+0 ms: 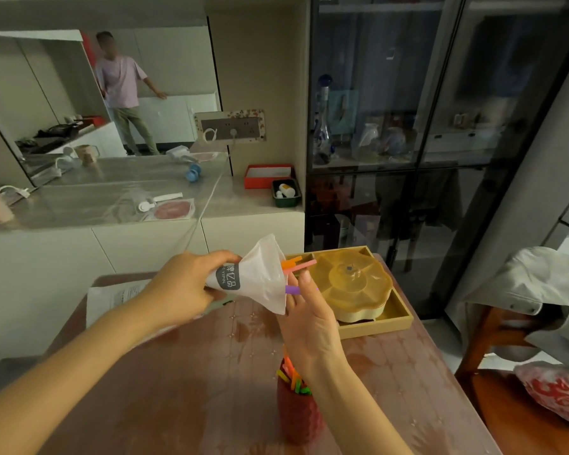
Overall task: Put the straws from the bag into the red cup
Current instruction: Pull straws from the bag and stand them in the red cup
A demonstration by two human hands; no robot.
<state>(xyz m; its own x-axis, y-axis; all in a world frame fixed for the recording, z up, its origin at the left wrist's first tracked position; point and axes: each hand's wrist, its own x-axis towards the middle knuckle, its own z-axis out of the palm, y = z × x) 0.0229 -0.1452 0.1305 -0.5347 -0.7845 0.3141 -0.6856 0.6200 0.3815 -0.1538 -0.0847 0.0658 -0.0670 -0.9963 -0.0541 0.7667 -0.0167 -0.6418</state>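
Standing on brown table, red cup; cabinet behind

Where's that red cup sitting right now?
In the head view, the red cup stands low at centre on the reddish table, just below the right hand, with coloured straws in it, nearer the person than the yellow tray.

Dim room: dark glass-fronted cabinet beside a pale counter and mirror.

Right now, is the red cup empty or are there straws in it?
Not empty. Several coloured straws stick up out of the red cup, which stands upright on the table.
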